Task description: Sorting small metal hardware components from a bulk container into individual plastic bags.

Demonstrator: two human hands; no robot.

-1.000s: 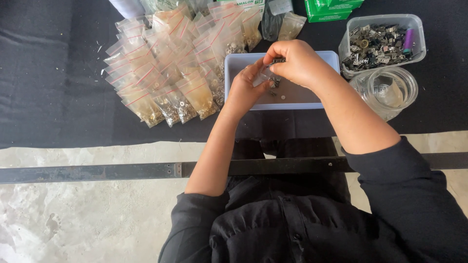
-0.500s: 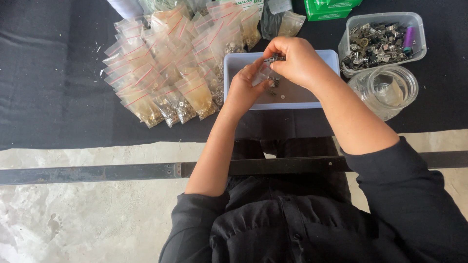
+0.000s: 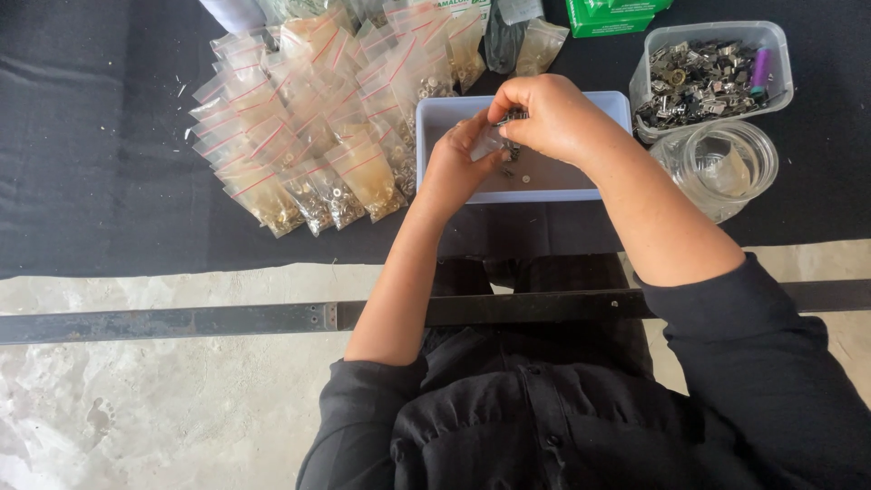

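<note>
Over a pale blue rectangular tray (image 3: 617,106) my two hands meet. My left hand (image 3: 454,168) holds a small clear plastic bag (image 3: 488,143) at its mouth. My right hand (image 3: 544,116) is closed on a pinch of small metal parts right above the bag. A few loose metal bits (image 3: 523,177) lie on the tray floor beneath the hands. What exactly sits between my right fingers is mostly hidden.
A heap of small filled zip bags (image 3: 318,127) with red strips covers the black cloth to the left. A clear tub of metal parts (image 3: 708,73) stands at the back right, an empty clear round jar (image 3: 721,168) before it, green boxes (image 3: 617,14) behind. A dark metal bar (image 3: 181,319) crosses below.
My hands stay over the tray; the right hand has shifted slightly toward the bag's mouth. Nothing else moved.
</note>
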